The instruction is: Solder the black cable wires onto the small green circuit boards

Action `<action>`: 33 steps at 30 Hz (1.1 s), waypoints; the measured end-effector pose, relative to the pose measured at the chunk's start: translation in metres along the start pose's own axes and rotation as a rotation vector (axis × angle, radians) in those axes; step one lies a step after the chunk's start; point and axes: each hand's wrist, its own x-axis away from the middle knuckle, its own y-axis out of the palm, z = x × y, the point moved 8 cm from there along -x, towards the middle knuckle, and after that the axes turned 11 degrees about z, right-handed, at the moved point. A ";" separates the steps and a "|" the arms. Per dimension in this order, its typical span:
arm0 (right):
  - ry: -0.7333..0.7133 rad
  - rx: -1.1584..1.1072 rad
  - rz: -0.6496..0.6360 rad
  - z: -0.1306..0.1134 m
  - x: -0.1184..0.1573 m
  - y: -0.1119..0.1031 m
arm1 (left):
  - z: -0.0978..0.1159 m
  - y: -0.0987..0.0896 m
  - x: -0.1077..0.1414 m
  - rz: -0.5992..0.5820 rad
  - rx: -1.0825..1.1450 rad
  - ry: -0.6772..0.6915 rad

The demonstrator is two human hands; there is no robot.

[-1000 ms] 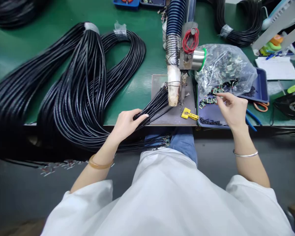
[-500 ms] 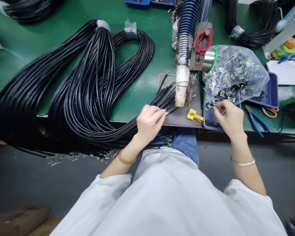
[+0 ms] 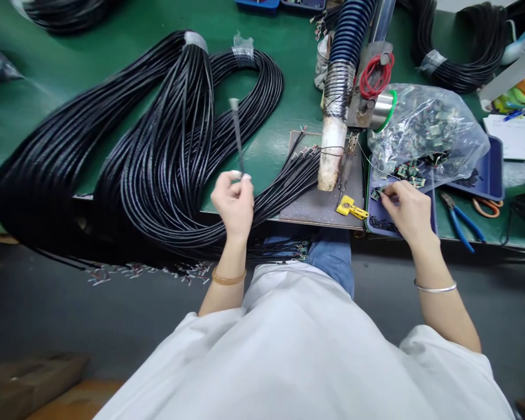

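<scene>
My left hand is closed on a black cable, whose pale end stands up blurred above my fingers. Beside that hand, a large bundle of black cables lies across the table edge, its loose ends fanned over a grey board. Over the blue tray, my right hand pinches a small green circuit board at its fingertips. More small boards lie in the tray beneath a clear plastic bag.
A fume hose hangs over the board, by a solder spool. On the board's front edge lies a yellow tool. Blue-handled pliers and orange-handled scissors are at the right. Another cable coil lies behind.
My left hand has moved left and turned upward, and a cable end now rises from it. My right hand has shifted slightly down in the tray, with a small board now at its fingertips.
</scene>
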 end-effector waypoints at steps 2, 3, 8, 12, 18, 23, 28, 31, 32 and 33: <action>0.051 -0.125 -0.007 0.009 0.003 -0.002 | 0.002 -0.023 0.000 0.116 0.261 -0.089; 0.078 -0.165 -0.007 0.014 0.004 -0.003 | 0.009 -0.026 0.002 0.092 0.359 -0.109; 0.116 -0.036 0.029 0.027 0.005 -0.005 | 0.081 0.034 0.077 -0.881 0.336 -0.083; 0.108 0.032 0.042 0.026 0.004 -0.005 | 0.095 0.082 0.182 -1.536 0.280 -0.129; 0.100 0.152 -0.001 0.029 0.010 -0.005 | 0.039 0.092 0.156 -0.722 0.011 0.045; 0.044 0.166 -0.054 0.024 0.016 -0.007 | 0.016 0.037 0.097 -0.280 0.030 0.018; 0.127 0.113 0.008 0.026 0.015 -0.012 | -0.012 0.053 0.099 -0.527 0.407 -0.560; 0.317 -0.155 0.185 0.027 0.014 -0.027 | -0.008 0.068 0.116 -0.680 0.503 -0.753; 0.402 -0.285 0.254 0.026 0.016 -0.033 | -0.005 0.071 0.121 -0.712 0.515 -0.779; 0.488 -0.435 0.315 0.024 0.020 -0.038 | -0.001 0.075 0.124 -0.737 0.515 -0.789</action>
